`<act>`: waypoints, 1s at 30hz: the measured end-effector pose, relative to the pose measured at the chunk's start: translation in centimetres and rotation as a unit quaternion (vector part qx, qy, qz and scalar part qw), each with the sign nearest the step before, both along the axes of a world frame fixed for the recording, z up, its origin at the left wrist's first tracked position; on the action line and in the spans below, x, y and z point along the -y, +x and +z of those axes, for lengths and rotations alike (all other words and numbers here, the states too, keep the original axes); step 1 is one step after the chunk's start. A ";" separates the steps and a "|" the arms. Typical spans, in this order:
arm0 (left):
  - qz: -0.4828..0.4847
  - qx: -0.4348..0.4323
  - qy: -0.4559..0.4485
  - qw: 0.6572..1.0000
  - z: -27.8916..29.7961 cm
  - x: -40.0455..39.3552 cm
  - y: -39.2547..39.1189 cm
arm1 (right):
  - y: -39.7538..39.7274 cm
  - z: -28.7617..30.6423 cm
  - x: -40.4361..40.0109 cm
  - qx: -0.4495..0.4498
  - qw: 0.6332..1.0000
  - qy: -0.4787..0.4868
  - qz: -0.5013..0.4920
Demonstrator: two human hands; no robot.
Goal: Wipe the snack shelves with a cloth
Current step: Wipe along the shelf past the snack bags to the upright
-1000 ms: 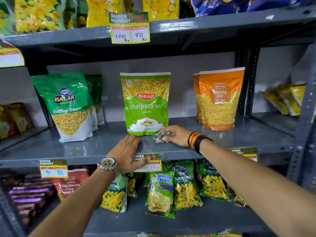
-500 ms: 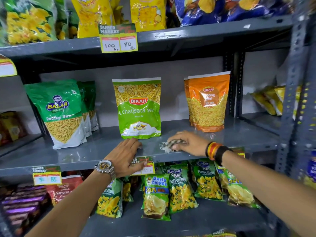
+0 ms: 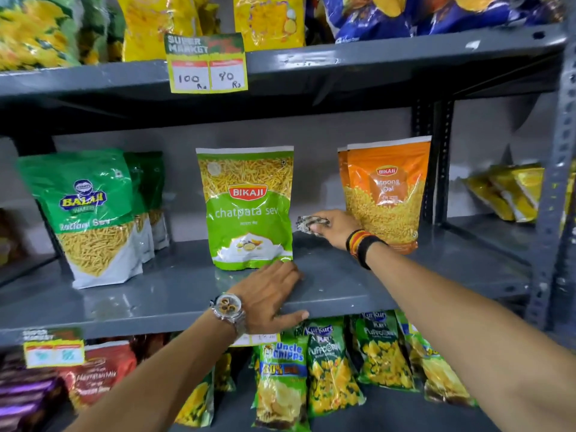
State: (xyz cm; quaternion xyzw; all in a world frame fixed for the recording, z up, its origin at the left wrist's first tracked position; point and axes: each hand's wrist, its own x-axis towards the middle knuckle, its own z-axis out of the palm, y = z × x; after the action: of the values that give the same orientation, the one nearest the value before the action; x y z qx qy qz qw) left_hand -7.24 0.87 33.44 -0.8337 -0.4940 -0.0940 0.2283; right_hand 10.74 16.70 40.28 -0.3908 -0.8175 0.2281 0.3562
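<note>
Right hand [image 3: 330, 227] grips a crumpled grey-white patterned cloth [image 3: 308, 222] at the far part of the grey metal middle shelf [image 3: 140, 294], between green sev pouch [image 3: 247, 207] and orange dal pouch [image 3: 386, 194]; left hand [image 3: 271, 294], empty, rests flat on the near edge; wiping looks mid-course, other shelves seemingly left.

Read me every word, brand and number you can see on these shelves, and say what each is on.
"SUPER MARKET", "100 Rs", "80 Rs": top price tag
"BALAJI": left green bag
"BIKAJI", "chatpata sev": middle green bag
"BIKAJI": orange bag
"Uncle Chipps": chips bag
"Kurkure", "PUFFCORN": bottom green bag
Lower price tags: too blurred.
</note>
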 end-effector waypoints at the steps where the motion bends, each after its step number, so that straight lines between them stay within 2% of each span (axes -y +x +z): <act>1: -0.004 0.004 -0.002 1.000 -0.2 0.0 -0.1 | -1.0 -0.1 -1.0 0.004 1.000 0.000 -0.008; 9: -0.022 0.029 0.005 0.999 -0.5 -0.5 -0.1 | -6.6 -2.5 -12.1 0.072 0.996 -0.006 -0.045; 13: -0.019 0.028 0.021 0.999 -0.7 -0.4 -0.1 | -7.9 -2.1 -14.3 0.116 0.993 0.011 -0.025; 17: -0.021 0.029 0.022 0.999 -0.8 -0.3 -0.1 | -8.2 -2.5 -15.3 0.208 0.977 -0.026 0.027; 23: -0.021 0.031 0.013 0.999 -0.4 0.0 0.3 | -5.9 -3.0 -13.9 0.246 0.965 -0.016 0.095; 30: -0.005 0.022 -0.002 1.000 -0.3 0.1 0.2 | 0.1 -2.3 -4.1 0.223 0.962 -0.026 0.155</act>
State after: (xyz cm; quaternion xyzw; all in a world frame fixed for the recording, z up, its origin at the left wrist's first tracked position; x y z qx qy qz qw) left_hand -7.01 0.73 33.18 -0.8344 -0.4949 -0.1120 0.2153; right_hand 10.83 20.79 37.96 -0.3091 -0.9207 0.2092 0.1145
